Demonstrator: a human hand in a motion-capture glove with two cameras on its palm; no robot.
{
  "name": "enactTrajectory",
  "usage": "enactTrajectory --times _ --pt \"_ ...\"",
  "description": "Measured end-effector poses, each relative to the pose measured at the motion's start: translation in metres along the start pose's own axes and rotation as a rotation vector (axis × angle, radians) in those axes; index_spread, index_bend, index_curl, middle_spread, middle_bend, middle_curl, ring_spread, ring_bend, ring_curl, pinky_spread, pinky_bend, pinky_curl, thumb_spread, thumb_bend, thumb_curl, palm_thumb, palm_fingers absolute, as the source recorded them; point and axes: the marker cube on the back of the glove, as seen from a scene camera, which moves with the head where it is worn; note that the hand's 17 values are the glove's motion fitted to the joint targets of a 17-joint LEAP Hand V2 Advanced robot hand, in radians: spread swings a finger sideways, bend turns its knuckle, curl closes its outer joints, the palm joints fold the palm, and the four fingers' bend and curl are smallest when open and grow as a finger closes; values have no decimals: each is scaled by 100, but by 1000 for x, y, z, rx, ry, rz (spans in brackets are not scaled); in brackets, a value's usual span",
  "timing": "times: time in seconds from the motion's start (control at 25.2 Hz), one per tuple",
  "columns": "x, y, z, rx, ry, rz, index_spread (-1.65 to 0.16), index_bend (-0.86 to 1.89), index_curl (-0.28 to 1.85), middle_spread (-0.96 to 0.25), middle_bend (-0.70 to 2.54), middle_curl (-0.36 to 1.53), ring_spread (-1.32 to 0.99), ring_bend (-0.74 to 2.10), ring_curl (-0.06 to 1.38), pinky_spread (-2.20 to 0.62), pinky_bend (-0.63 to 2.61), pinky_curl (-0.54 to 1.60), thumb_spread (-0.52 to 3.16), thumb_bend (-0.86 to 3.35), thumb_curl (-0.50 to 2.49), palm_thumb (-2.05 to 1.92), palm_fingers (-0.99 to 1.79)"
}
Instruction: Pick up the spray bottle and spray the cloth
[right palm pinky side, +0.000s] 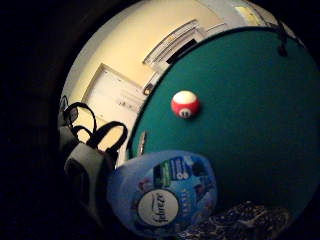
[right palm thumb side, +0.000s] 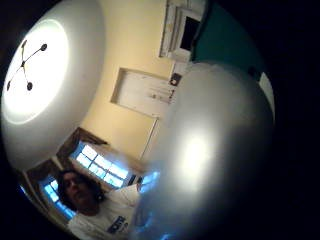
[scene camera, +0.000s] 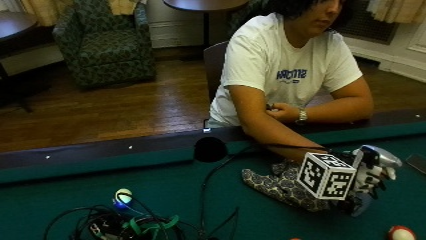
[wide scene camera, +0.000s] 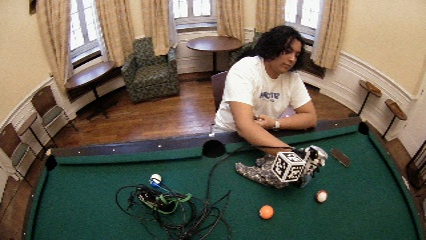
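Your gloved right hand (scene camera: 369, 175) is wrapped around the spray bottle (scene camera: 376, 165), fingers curled over its body, and holds it upright just above the green felt, toward the far rail of the pool table (scene camera: 80, 185) and nearer its right-hand end. The patterned cloth (scene camera: 276, 185) lies flat on the felt right beside the bottle, on the side toward the middle pocket; from the little-finger palm view the labelled bottle body (right palm pinky side: 162, 192) sits close against your palm with the cloth's edge (right palm pinky side: 240, 220) next to it.

The bottle looks like smooth plastic with a rounded, glossy body, so it could slip or twist in the glove; it is probably light to moderate in weight, depending on how much liquid it holds, which can't be read from here. Grip around the narrow neck under the head, with a finger free for the trigger. Whether a finger is on the trigger now is hidden.

The cloth is soft and limp and will not resist the spray.

A striped red ball (right palm pinky side: 185, 104) and an orange ball (wide scene camera: 266, 212) rest on the felt toward the near rail, well apart from the cloth.
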Motion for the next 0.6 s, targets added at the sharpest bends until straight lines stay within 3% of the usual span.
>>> enactTrajectory --times 0.6 --pt "4 -28 27 103 -22 -11 -26 41 63 -20 70 56 -20 79 50 -30 49 44 27 -3 86 92 140"
